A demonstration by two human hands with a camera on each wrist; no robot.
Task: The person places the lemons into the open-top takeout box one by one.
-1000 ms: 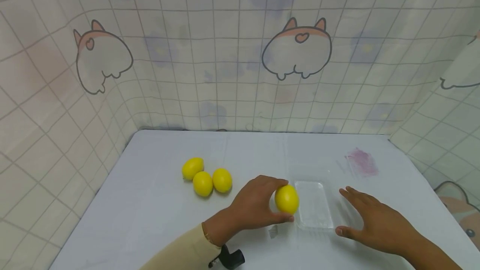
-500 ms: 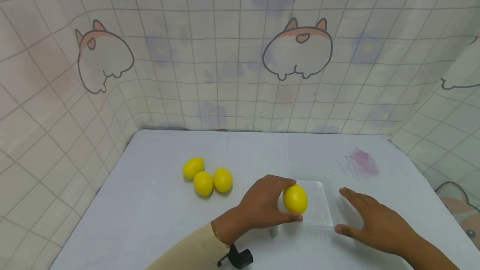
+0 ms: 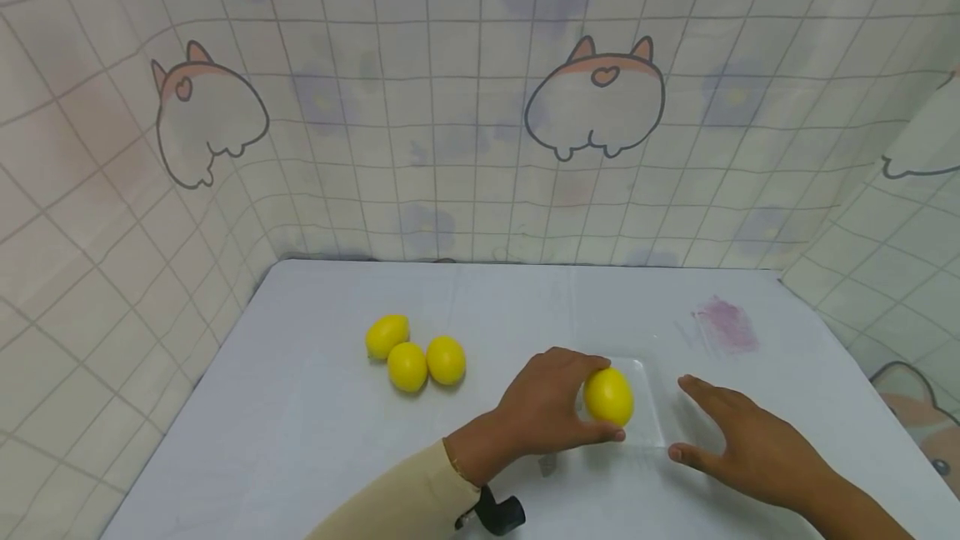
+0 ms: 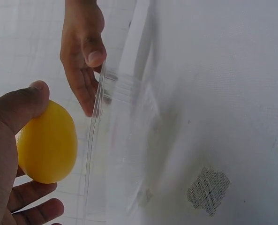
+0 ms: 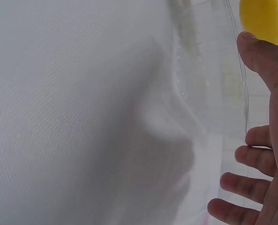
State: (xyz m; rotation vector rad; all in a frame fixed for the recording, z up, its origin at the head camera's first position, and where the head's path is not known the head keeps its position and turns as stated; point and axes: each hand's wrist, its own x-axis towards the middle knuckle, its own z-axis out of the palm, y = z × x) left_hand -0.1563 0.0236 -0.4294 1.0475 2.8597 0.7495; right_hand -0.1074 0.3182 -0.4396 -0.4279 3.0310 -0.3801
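Observation:
A yellow lemon (image 3: 608,397) is held between the thumb and fingers of my left hand (image 3: 543,407). It hangs above a clear plastic container (image 3: 647,407) on the white table. From the left wrist view, the lemon (image 4: 49,143) is higher than the container's rim (image 4: 94,126), apart from it. My right hand (image 3: 765,448) is at the container's right side, its thumb and fingers spread and holding nothing. In the right wrist view its thumb (image 5: 260,58) and fingertips lie close to the rim; whether they touch it, I cannot tell.
Three more lemons (image 3: 407,367) lie in a cluster on the left of the table (image 3: 315,440). A pink stain (image 3: 724,325) marks the back right. A printed, gridded curtain (image 3: 480,148) surrounds the back and sides. A black device (image 3: 501,513) sits at my left wrist.
My left hand has moved to the right with the lemon, from the container's left edge to over its middle. The right hand has stayed nearly still, and so have the other lemons.

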